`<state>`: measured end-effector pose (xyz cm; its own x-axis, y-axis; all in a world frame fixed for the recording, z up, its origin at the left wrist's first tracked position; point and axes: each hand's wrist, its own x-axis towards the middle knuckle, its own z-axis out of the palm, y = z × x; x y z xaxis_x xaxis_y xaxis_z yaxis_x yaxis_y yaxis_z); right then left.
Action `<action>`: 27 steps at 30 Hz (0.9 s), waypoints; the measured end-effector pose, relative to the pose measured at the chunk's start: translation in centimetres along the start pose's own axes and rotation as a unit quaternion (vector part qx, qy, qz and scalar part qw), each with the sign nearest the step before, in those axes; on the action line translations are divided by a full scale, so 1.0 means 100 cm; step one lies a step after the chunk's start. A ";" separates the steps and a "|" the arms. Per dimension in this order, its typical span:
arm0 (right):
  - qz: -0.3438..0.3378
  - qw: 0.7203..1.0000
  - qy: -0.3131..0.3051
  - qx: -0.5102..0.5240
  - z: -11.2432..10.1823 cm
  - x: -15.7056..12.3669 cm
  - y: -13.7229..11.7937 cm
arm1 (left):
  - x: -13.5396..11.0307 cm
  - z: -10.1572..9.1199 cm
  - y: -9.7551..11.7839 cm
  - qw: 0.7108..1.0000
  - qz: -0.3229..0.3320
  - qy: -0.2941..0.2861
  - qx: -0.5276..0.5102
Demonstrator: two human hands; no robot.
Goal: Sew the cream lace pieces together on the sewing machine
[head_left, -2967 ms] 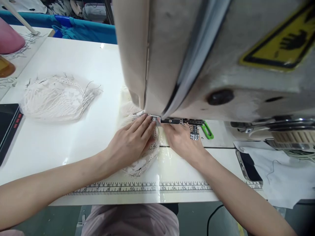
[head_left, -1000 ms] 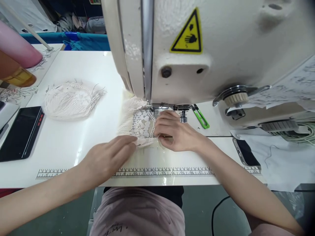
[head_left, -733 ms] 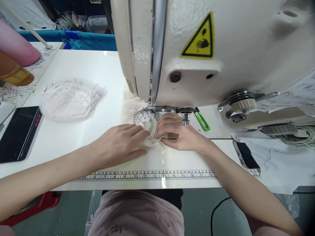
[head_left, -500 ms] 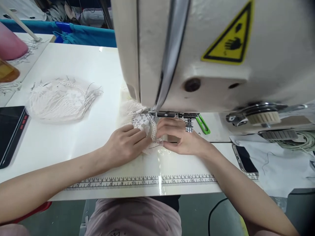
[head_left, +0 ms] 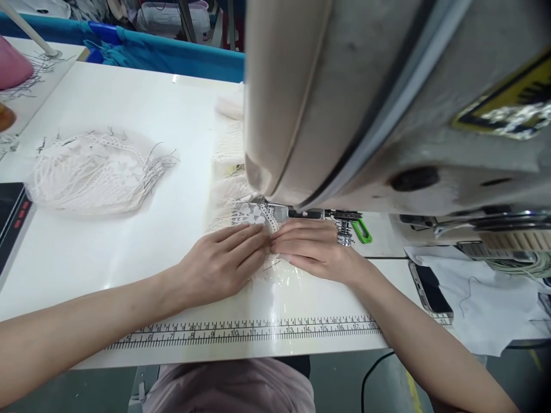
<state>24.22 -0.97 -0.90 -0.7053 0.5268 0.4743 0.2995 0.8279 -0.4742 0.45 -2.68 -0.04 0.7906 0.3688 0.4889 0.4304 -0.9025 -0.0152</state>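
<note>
White lace fabric (head_left: 252,214) lies under the front of a sewing machine (head_left: 293,115), with its scalloped trim running toward me. My left hand (head_left: 230,258) presses on the lace from the left, fingers together and bent over it. From the right, my right hand (head_left: 310,246) pinches the trim edge, its fingertips meeting those of the left. The fingers cover the bit of lace between them. Just behind my right hand is the machine's metal guide with a spring screw (head_left: 344,234). More of the pale fabric spreads behind, partly hidden by the machine head.
A bundle of white lace pieces (head_left: 92,172) with loose threads lies at left, near a black device (head_left: 12,221). Green thread snips (head_left: 362,230), a phone (head_left: 430,289) and white cloth (head_left: 486,310) are at right. A printed ruler (head_left: 241,332) runs along the front edge.
My right hand's fingers have closed in on the lace edge and now meet the left fingertips. The view has shifted, with the machine head appearing larger and farther right.
</note>
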 end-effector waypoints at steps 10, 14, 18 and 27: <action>0.036 0.998 -0.013 -0.051 0.005 -0.005 -0.001 | -0.002 0.001 0.000 0.999 -0.025 -0.011 -0.034; 0.031 0.999 -0.003 -0.032 0.000 0.001 -0.004 | -0.001 0.002 0.000 0.999 -0.028 -0.007 -0.034; 0.055 0.998 -0.007 -0.024 -0.004 0.004 -0.006 | 0.000 0.002 0.000 0.999 -0.017 -0.015 -0.024; 0.106 0.992 -0.016 -0.067 -0.003 -0.004 -0.002 | 0.004 0.007 0.001 1.000 -0.024 -0.004 -0.017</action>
<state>24.65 -1.30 -0.80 -0.6369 0.6876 0.3487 0.5255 0.7181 -0.4562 1.08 -2.53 -0.45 0.7722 0.4140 0.4819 0.4534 -0.8905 0.0384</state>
